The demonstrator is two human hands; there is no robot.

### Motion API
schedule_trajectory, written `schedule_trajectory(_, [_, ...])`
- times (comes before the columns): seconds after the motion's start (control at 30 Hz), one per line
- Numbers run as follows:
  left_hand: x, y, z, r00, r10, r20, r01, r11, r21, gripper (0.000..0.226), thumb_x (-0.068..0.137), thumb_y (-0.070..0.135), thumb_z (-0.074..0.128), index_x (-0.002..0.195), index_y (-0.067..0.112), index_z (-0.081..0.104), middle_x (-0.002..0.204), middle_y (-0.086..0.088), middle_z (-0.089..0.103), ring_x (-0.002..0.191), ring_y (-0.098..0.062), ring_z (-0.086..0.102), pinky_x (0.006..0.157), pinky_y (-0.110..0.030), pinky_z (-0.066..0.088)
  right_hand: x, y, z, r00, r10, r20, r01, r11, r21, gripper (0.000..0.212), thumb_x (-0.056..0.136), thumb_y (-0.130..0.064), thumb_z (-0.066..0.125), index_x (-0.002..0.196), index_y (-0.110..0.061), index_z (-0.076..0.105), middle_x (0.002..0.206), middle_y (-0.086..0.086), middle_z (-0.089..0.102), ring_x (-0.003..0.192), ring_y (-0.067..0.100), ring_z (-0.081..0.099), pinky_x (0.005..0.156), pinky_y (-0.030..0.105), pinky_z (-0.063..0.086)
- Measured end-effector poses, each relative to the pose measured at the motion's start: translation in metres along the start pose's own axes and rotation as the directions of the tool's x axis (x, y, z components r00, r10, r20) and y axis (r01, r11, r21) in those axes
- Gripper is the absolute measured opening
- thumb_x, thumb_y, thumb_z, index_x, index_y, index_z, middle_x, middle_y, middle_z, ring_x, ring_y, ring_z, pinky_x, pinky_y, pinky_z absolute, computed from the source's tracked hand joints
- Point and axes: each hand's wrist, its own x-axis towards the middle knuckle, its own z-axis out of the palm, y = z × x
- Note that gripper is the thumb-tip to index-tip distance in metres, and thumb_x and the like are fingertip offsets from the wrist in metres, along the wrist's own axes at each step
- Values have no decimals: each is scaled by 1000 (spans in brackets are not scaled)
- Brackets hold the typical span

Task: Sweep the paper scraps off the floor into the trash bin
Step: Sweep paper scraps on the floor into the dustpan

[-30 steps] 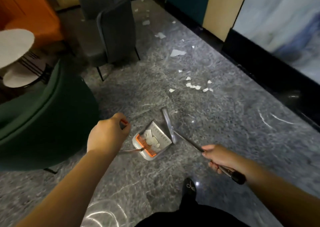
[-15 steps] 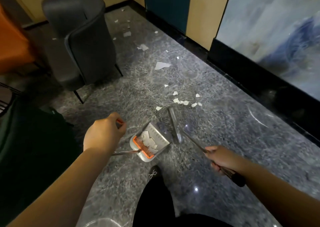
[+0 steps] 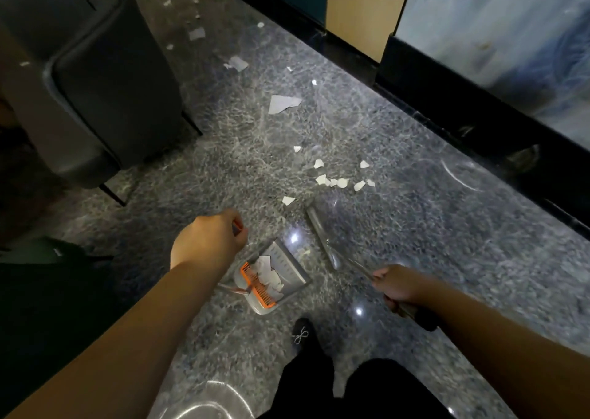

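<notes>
My left hand [image 3: 207, 243] grips the top of the dustpan's long handle. The grey dustpan [image 3: 292, 273] with an orange comb edge sits low over the floor and holds several white paper scraps [image 3: 268, 275]. My right hand [image 3: 399, 287] grips the broom handle; the grey broom head [image 3: 321, 230] rests on the floor just right of the pan. A cluster of small paper scraps [image 3: 335, 181] lies just beyond the broom head. A larger scrap [image 3: 282, 103] and more scraps [image 3: 236, 63] lie farther up the floor. No trash bin is recognisable.
A dark grey chair [image 3: 105, 77] stands at the upper left on thin legs. A black skirting board and wall panels [image 3: 447, 105] run along the right. My dark shoe [image 3: 301, 334] is below the dustpan. A shiny round object [image 3: 204, 401] shows at the bottom edge.
The view has moved forward toward the scraps and the chair now looms closer at the left. Both hands keep their grips; the dustpan and broom head have advanced with me.
</notes>
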Motion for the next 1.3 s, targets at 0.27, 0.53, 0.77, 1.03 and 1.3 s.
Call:
schedule_trajectory(0.27, [43,10,-3,999,44,28,-44,999,-5,14,92,40,58,92,26,59,88,-2,69,77,-27,64,62,-37,55,29,-56,8,992,42,119,-33,997,-75,27,99,-21,44,120,-9,57,46,1,58,39,15,52,47,24,45])
schedule_trajectory(0.53, [50,-11,-15,1000,2,3,-2,997,-72,12,90,39,63,90,27,60,85,1,68,77,-26,63,63,-37,55,8,-85,6,991,-15,135,9,999,49,27,99,-18,48,124,-12,57,59,5,51,39,10,46,39,19,37])
schedule_trajectory(0.77, [63,-32,-34,991,-122,-52,112,982,-153,10,89,39,63,85,30,61,79,6,67,74,-22,62,62,-33,52,14,-99,-17,996,-79,47,74,992,104,31,97,-13,47,127,-15,55,48,2,50,36,12,45,37,19,36])
schedule_trajectory(1.03, [122,-28,-49,984,-159,-81,143,974,-174,10,89,38,64,86,29,59,76,6,65,72,-21,60,60,-32,50,52,-153,-81,990,-134,-33,132,989,-64,43,98,-14,50,141,-9,45,55,9,56,43,16,52,44,20,42])
schedule_trajectory(1.3, [220,1,-53,988,-146,-42,143,987,-76,11,92,37,60,88,27,57,78,3,65,70,-21,60,54,-29,43,128,-209,-141,994,-110,-4,105,961,-255,33,100,-19,46,132,-12,52,36,-7,54,43,14,58,57,22,46])
